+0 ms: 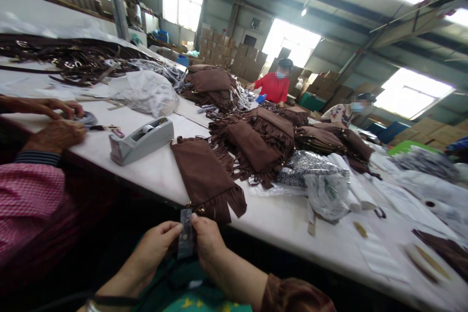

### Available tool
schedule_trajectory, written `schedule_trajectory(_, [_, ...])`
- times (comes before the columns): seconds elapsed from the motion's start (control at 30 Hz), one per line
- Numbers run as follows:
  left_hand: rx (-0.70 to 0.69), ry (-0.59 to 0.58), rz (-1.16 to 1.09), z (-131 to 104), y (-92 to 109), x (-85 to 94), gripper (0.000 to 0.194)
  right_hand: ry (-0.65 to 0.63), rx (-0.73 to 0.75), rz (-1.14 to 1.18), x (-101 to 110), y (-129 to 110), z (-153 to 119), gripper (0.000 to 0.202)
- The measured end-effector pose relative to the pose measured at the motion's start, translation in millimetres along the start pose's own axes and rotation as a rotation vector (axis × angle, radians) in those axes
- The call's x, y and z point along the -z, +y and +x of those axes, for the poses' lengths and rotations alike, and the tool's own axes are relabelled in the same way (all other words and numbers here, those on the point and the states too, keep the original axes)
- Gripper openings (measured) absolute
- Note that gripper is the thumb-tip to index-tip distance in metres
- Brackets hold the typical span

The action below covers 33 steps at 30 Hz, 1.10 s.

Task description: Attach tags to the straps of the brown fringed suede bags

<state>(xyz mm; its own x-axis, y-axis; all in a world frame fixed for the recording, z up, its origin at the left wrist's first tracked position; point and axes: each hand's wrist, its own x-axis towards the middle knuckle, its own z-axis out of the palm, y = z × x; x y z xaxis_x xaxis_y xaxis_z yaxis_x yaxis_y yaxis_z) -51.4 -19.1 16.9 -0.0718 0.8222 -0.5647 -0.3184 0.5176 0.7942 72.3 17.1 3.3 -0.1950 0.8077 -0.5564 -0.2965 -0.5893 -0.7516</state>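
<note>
My left hand [155,248] and my right hand [208,241] meet just below the table edge. Both pinch a small grey tag [185,236] between thumb and fingers. The tag hangs from the near corner of a brown fringed suede bag [204,178] that lies flat on the white table [278,222], its fringe spilling towards me.
A grey tape dispenser [142,140] stands left of the bag. A person in a pink checked sleeve [31,195] works at my left, hands on a tape roll [86,118]. Piles of brown fringed bags [256,141], plastic wrap [325,195] and straps [73,58] cover the table; two people work at the far end.
</note>
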Motion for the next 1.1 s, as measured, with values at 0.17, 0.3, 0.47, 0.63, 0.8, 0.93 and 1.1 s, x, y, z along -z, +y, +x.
schedule_trajectory(0.17, [-0.078, 0.05, 0.121, 9.5, 1.0, 10.7, 0.037, 0.004, -0.056, -0.202, 7.3, 0.5, -9.2, 0.037])
schedule_trajectory(0.3, [-0.112, 0.094, 0.183, 11.2, 10.3, 9.9, 0.037, 0.024, -0.022, -0.245, 2.7, -4.4, -9.2, 0.036])
schedule_trajectory(0.47, [-0.16, 0.13, 0.264, 13.5, 23.3, 3.5, 0.047, 0.041, -0.016, -0.269, -5.2, -8.3, -3.7, 0.027])
schedule_trajectory(0.63, [-0.159, 0.153, 0.274, 18.4, 24.8, 3.9, 0.056, 0.053, -0.029, -0.262, -10.2, -10.2, 0.9, 0.024])
schedule_trajectory(0.8, [-0.047, 0.039, 0.188, 17.3, 20.4, 6.0, 0.065, 0.093, 0.0, -0.236, -13.4, -11.6, 7.2, 0.026])
schedule_trajectory(0.93, [-0.005, -0.025, 0.188, 16.9, 16.1, 1.9, 0.068, 0.121, 0.033, -0.25, -14.5, -9.9, 12.7, 0.031])
schedule_trajectory(1.1, [0.007, -0.047, 0.19, 17.3, 23.4, -0.4, 0.067, 0.021, 0.209, -0.469, 0.0, -12.7, 7.1, 0.03])
